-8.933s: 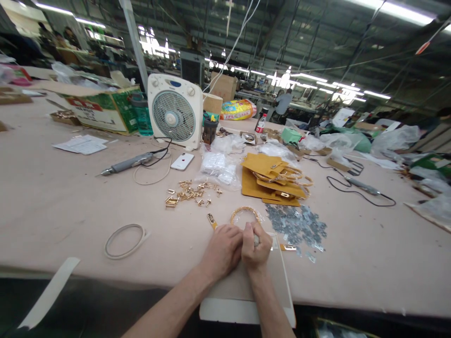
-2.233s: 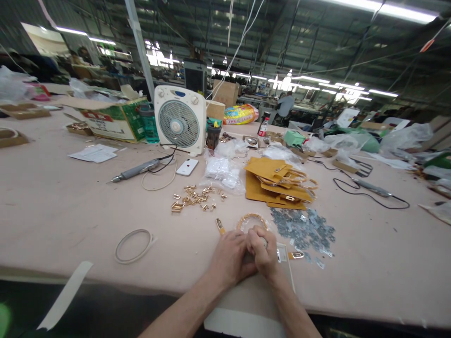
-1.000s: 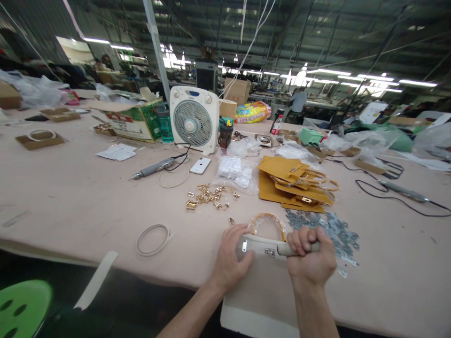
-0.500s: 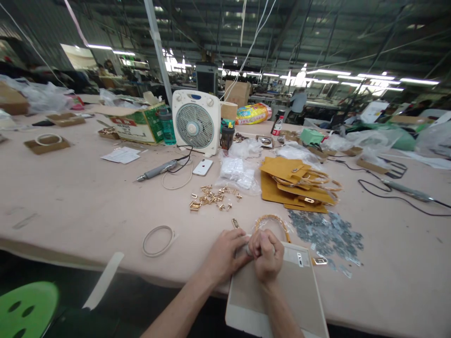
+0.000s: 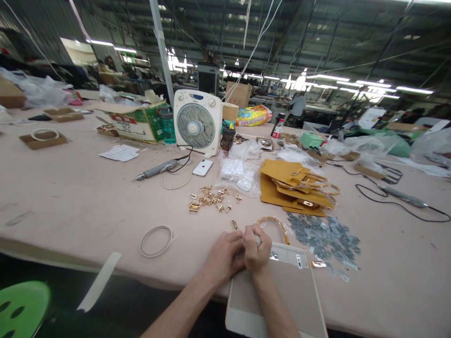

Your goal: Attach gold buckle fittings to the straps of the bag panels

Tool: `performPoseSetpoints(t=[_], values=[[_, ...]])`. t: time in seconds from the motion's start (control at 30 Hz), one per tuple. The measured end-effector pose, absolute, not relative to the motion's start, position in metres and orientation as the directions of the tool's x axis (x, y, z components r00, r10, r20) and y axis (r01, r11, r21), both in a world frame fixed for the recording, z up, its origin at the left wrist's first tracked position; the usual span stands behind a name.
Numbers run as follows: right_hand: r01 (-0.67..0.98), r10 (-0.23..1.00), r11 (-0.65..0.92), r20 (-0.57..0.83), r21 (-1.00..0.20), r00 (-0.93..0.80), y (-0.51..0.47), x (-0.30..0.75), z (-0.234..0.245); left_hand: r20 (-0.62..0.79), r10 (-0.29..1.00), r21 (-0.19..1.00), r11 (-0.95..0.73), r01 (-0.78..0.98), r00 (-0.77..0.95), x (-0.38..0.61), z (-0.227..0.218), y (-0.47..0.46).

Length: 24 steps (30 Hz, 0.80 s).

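The right hand (image 5: 257, 251) is gripping a tool handle (image 5: 258, 241), nearly upright, butt up, near the far-left corner of the pale panel (image 5: 301, 295) overhanging the table (image 5: 394, 267). The panel's yellow loop (image 5: 271, 219) is pointing away; the left hand (image 5: 223, 256) is resting alongside, its hold hidden.

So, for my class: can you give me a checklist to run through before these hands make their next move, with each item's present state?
1. Right hand closed around the handle: ok.
2. Working end of the tool placed correctly: cannot tell; the hands hide it.
3. Left hand pressing down firmly: cannot tell; it lies at the far left corner of the beige panel, its fingertips partly hidden.
4. Panel fully supported by the table: not ok; its near end overhangs the edge.
5. Loose metal plates apart from both hands: ok.
6. Gold fittings apart from both hands: ok.
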State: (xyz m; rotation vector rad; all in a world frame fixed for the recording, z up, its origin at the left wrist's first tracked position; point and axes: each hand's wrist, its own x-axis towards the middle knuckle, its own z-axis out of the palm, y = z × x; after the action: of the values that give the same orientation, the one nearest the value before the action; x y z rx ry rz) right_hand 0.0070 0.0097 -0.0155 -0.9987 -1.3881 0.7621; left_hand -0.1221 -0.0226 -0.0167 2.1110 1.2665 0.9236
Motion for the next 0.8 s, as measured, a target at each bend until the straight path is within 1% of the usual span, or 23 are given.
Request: performPoseSetpoints(t=[0.1, 0.17, 0.23, 0.3, 0.5, 0.57, 0.67, 0.73, 0.8], values=[[-0.097, 0.958, 0.278, 0.268, -0.956, 0.099, 0.022, 0.017, -0.008, 0.290, 0.912, 0.696, -0.409, 0.590, 0.291, -0.121, -0.022, -0.025], [-0.248, 0.965, 0.252, 0.225, -0.935, 0.131, 0.030, 0.023, -0.003, 0.289, 0.916, 0.682, -0.401, 0.612, 0.277, -0.120, -0.024, -0.025], [-0.334, 0.962, 0.258, 0.210, -0.907, 0.175, 0.037, 0.027, 0.001, 0.288, 0.918, 0.667, -0.398, 0.630, 0.274, -0.119, -0.024, -0.026], [-0.357, 0.970, 0.229, 0.180, -0.906, 0.166, 0.043, 0.026, 0.002, 0.286, 0.917, 0.656, -0.398, 0.641, 0.276, -0.118, -0.024, -0.027], [-0.310, 0.993, 0.094, 0.066, -0.946, 0.101, 0.057, 0.013, -0.002, 0.285, 0.925, 0.638, -0.379, 0.670, 0.252, -0.115, -0.025, -0.026], [-0.272, 0.995, 0.088, 0.070, -0.958, 0.073, 0.056, 0.012, -0.001, 0.282, 0.926, 0.633, -0.377, 0.676, 0.251, -0.114, -0.025, -0.026], [-0.124, 0.983, 0.185, 0.182, -0.975, 0.030, 0.045, 0.013, -0.002, 0.282, 0.926, 0.640, -0.377, 0.670, 0.252, -0.114, -0.024, -0.026], [-0.016, 0.959, 0.283, 0.283, -0.959, -0.010, 0.035, 0.014, -0.006, 0.289, 0.921, 0.648, -0.388, 0.655, 0.260, -0.115, -0.024, -0.026], [0.049, 0.933, 0.358, 0.355, -0.932, -0.054, 0.027, 0.014, -0.012, 0.293, 0.917, 0.651, -0.398, 0.646, 0.269, -0.115, -0.024, -0.027]])
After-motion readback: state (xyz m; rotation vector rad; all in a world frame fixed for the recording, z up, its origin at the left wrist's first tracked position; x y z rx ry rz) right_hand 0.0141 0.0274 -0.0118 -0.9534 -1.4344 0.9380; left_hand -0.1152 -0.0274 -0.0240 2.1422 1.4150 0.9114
